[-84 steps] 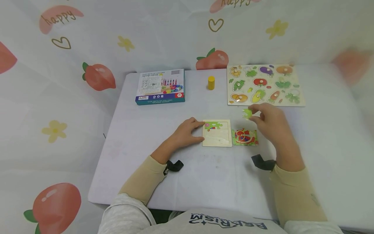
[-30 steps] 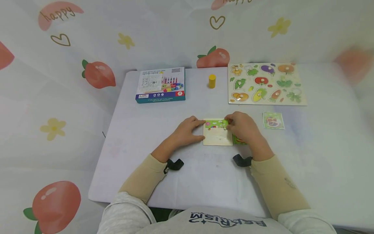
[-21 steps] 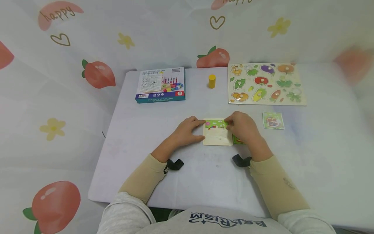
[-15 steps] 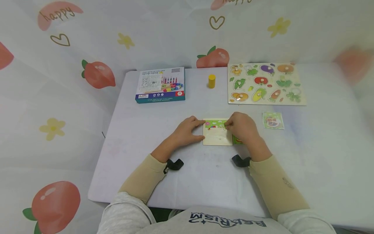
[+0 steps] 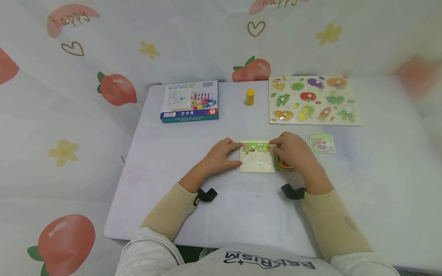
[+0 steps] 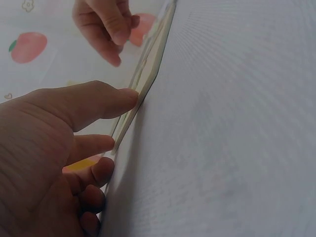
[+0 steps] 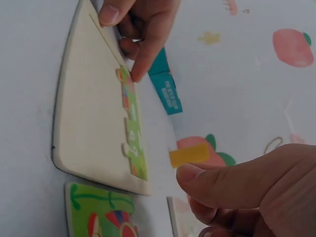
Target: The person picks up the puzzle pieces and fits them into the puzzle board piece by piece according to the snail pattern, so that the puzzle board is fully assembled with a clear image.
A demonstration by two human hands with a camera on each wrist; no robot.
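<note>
The left grip [image 5: 221, 155] pressed the puzzle board's [image 5: 257, 163] near side with thumb and forefinger spread, unclosed, probably so it wouldn't slide on the desk [image 5: 221, 222]. Across the board, by its far right corner, the right grip [image 5: 293, 151] hung loosely bent, pinching nothing, just beside the row of pieces [image 5: 255, 147]. Under it, partly hidden, lay a red-and-green puzzle picture [image 5: 284, 165], likely for easy reach. Beyond the right grip lay a picture card [image 5: 322, 143]; farther, the vegetable board [image 5: 322, 100], yellow cylinder [image 5: 250, 97] and box [image 5: 190, 102], presumably set aside.

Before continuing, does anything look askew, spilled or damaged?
Nothing stands out: the yellow cylinder stands upright, and placed pieces line the far side of the board. Loose pieces beside it show only partly, so I can't vouch for those.
</note>
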